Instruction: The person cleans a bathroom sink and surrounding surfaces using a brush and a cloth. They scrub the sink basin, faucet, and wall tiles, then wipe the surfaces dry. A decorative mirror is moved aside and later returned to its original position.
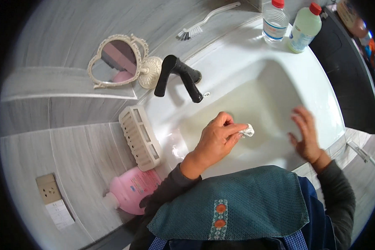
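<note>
My left hand point(217, 139) is over the white sink basin point(275, 73), its thumb and fingers pinched on a small crumpled white wad point(247, 131) that looks wet. Whether the wad is cloth or paper, I cannot make out. Below it, cloudy water point(248, 106) stands in the basin. On the right, my right hand point(306, 135) hovers by the basin's right side with fingers apart and nothing in it; it is slightly blurred. A black faucet point(180, 77) rises behind my left hand, its spout toward the basin.
An ornate cream mirror point(117, 60) stands left of the faucet, with a beige slotted rack point(139, 137) and a pink bottle point(133, 189) nearer me. Behind lies a white brush point(204, 23). At the back right are a clear bottle point(275, 25) and a pale green bottle point(305, 31).
</note>
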A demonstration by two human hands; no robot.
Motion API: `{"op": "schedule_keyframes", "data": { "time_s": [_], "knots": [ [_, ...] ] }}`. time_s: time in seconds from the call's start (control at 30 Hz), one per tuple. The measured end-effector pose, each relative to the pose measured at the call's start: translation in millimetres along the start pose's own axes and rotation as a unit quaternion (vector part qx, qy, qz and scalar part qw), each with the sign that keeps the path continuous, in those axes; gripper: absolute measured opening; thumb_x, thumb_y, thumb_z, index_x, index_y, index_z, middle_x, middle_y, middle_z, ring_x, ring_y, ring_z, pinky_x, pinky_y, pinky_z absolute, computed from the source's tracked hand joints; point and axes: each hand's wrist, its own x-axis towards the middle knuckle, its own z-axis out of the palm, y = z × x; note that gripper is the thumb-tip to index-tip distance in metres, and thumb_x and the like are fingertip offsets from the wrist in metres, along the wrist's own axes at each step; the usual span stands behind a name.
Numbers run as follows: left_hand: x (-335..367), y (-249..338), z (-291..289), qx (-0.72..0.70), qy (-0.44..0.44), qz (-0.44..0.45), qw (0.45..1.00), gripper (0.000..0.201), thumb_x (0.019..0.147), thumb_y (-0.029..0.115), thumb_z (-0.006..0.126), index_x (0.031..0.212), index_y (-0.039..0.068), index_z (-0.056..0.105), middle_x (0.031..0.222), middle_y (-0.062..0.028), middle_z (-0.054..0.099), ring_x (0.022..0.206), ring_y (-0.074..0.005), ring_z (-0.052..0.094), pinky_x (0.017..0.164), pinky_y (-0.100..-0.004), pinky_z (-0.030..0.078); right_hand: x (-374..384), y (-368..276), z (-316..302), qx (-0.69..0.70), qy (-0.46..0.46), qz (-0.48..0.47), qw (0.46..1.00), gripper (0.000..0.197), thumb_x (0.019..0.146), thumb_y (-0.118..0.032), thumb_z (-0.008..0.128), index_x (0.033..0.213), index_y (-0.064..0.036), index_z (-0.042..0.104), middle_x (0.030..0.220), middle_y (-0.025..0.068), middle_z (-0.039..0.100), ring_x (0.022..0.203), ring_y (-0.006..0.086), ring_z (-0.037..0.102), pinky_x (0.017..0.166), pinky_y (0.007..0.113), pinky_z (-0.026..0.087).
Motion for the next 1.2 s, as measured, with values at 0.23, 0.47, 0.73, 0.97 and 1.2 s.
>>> {"op": "schedule_keyframes", "data": {
  "time_s": [0.23, 0.47, 0.73, 0.97, 1.2],
  "knots": [
    [-13.0, -37.6, -13.9, -0.245, 0.018, -0.032, 0.969, 0.027, 0.085, 0.005, 0.058, 0.112, 0.003, 0.057, 0.102, -0.0078, 0.062, 0.090, -0.0184, 0.061, 0.080, -0.0291, 0.048, 102.0, -55.3, 47.0, 0.367, -0.221, 0.047, 0.903, 0.042, 0.083, -0.011, 0.067, 0.123, -0.0025, 0.053, 0.107, 0.0140, 0.064, 0.097, 0.0197, 0.061, 0.085, 0.032, 0.048],
    [-30.7, -108.3, -88.5, -0.212, 0.392, -0.210, 0.870, 0.031, 0.088, 0.012, 0.063, 0.116, 0.000, 0.057, 0.108, -0.0079, 0.062, 0.098, -0.0153, 0.057, 0.087, -0.0272, 0.045, 212.4, -14.6, 57.9, 0.019, 0.168, -0.036, 0.985, 0.025, 0.080, 0.001, 0.064, 0.104, -0.0052, 0.060, 0.117, 0.0182, 0.052, 0.089, 0.0301, 0.057, 0.078, 0.036, 0.048],
    [33.2, -192.0, -148.7, 0.057, 0.493, -0.119, 0.860, 0.062, 0.077, 0.022, 0.074, 0.128, 0.001, 0.046, 0.125, -0.0165, 0.053, 0.116, -0.0268, 0.050, 0.097, -0.0340, 0.038, 250.0, -5.4, 166.7, 0.002, 0.109, -0.146, 0.983, 0.047, 0.072, 0.006, 0.060, 0.117, -0.0055, 0.054, 0.120, 0.0170, 0.053, 0.110, 0.0363, 0.051, 0.095, 0.040, 0.045],
    [59.8, -204.2, -168.7, -0.029, 0.459, -0.146, 0.876, 0.053, 0.077, 0.024, 0.075, 0.118, -0.003, 0.054, 0.114, -0.0129, 0.060, 0.104, -0.0237, 0.056, 0.092, -0.0321, 0.041, 258.7, -22.6, 157.0, 0.086, 0.036, -0.143, 0.985, 0.057, 0.062, 0.010, 0.066, 0.115, -0.0075, 0.053, 0.124, 0.0178, 0.047, 0.111, 0.0377, 0.050, 0.095, 0.039, 0.045],
    [72.9, -210.5, -174.1, -0.110, 0.470, -0.054, 0.874, 0.044, 0.079, 0.014, 0.074, 0.115, -0.005, 0.058, 0.112, -0.0091, 0.063, 0.100, -0.0192, 0.057, 0.092, -0.0289, 0.041, 278.7, -24.5, 159.7, -0.017, 0.077, -0.214, 0.974, 0.030, 0.073, -0.001, 0.057, 0.103, -0.0046, 0.059, 0.114, 0.0148, 0.055, 0.106, 0.0360, 0.052, 0.092, 0.040, 0.044]
  ]
}}
